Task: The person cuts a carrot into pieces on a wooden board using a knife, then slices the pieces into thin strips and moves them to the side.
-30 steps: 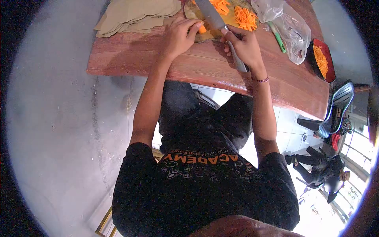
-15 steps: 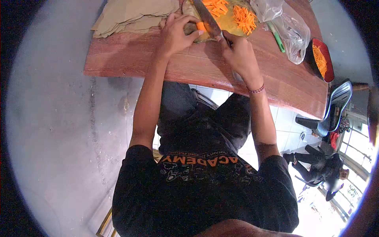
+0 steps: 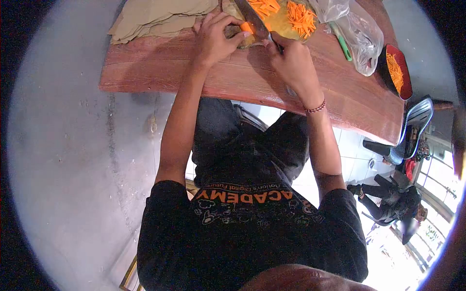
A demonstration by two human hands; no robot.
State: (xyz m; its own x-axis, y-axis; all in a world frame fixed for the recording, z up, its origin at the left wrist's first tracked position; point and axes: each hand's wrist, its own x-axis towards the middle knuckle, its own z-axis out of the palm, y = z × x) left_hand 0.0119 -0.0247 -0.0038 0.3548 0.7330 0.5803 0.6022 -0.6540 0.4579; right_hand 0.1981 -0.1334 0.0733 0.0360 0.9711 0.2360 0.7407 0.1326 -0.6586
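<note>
My left hand (image 3: 217,39) grips a short piece of carrot (image 3: 246,27) between thumb and fingers, on the round wooden cutting board (image 3: 281,33). Closed round the handle of a knife (image 3: 256,20), my right hand (image 3: 292,60) holds the blade right beside the carrot's cut end. The blade points away from me and slants to the left, its tip beyond the top of the view. Behind the blade lie carrot slices (image 3: 264,7), and a pile of carrot sticks (image 3: 301,19) sits at the board's right.
Brown paper sheets (image 3: 155,19) cover the table's (image 3: 145,65) back left. Right of the board lie a green-handled tool (image 3: 344,47) and a clear plastic bag (image 3: 365,36). A red and black bowl (image 3: 407,72) of carrot shreds stands at the right edge. A seated person (image 3: 395,201) is farther off.
The knife and my right hand have shifted very slightly against the carrot piece. My left hand keeps its hold, and the whole view has tilted a little.
</note>
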